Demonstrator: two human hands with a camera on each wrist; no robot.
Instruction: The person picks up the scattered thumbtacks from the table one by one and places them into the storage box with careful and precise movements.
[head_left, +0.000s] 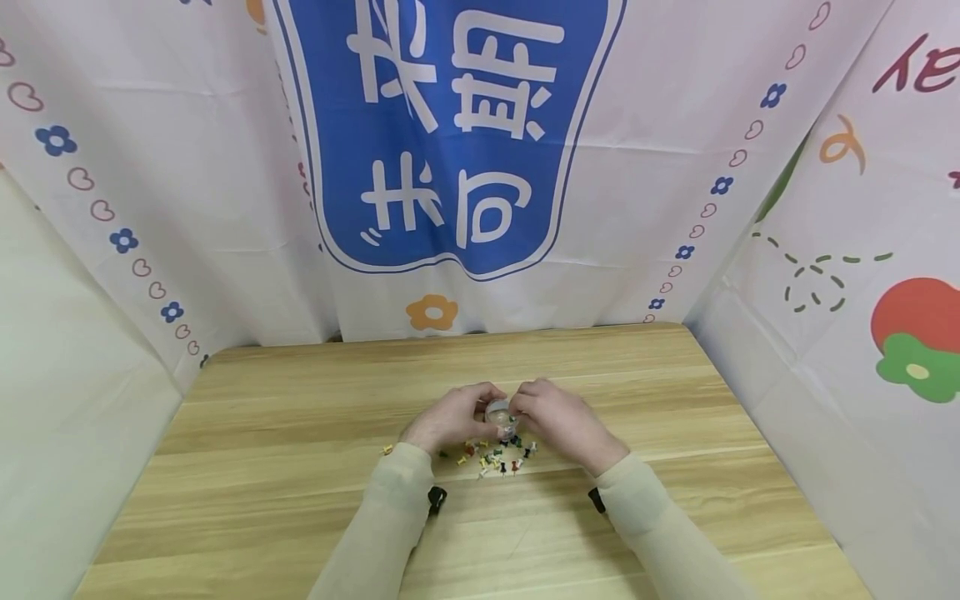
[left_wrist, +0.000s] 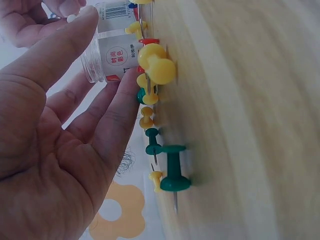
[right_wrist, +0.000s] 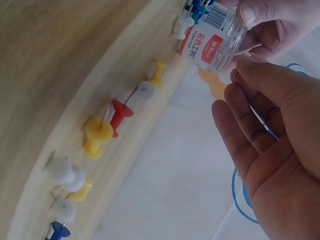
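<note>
A small clear jar with a white and red push-pin label stands upright, mouth up, among the loose pins. My left hand grips it from the side, thumb on one side and fingers on the other. Close over its mouth is my right hand, thumb and index fingertip together on a small white push pin, mostly hidden by the fingers. Loose push pins lie around the jar, among them a green pin, a yellow pin and a red pin.
The hands work on a wood-grain table. One yellow pin lies apart, left of the left wrist. Behind the table's far edge hangs a printed cloth, and more cloth borders the right side.
</note>
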